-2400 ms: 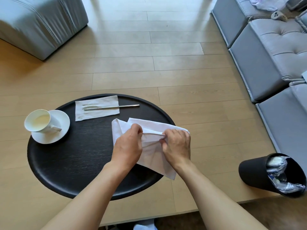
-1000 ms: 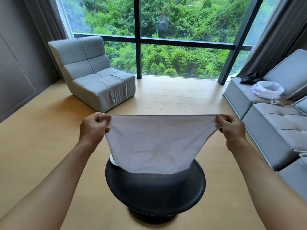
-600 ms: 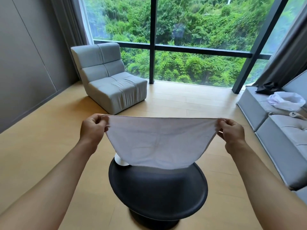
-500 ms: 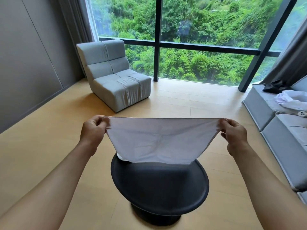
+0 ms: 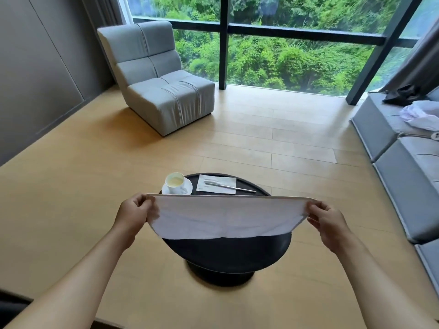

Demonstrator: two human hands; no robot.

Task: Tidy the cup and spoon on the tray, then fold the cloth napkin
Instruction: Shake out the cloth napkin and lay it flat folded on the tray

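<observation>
Clearly, you had the cloth napkin [image 5: 225, 218] stretched in the air between both hands, above the near half of the round black tray [image 5: 261, 189], and nothing else was touching it. Your left hand [image 5: 134, 213] was clenched on the left top corner and your right hand [image 5: 326, 220] pinched the right top corner, fingers [image 5: 314, 210] closed over the hem. The top edge ran taut and nearly level while the body sagged in a soft curve below, so I judged it light, limp and not slippery: it would drape wherever you let go, and the corners were the right place to hold for a square fold. The cup [image 5: 175, 182] sat upright on its saucer [image 5: 187, 187] at the far left of the tray, and the spoon [image 5: 229, 187] lay on a small paper napkin [image 5: 217, 186] just to its right, apart from the cup. Against half a second earlier, your hands had dropped lower and nearer to you, and the view had tilted down, so the cup and spoon, hidden behind the cloth before, now showed beyond its top edge. The grey armchair [image 5: 161, 79] stood far left.
</observation>
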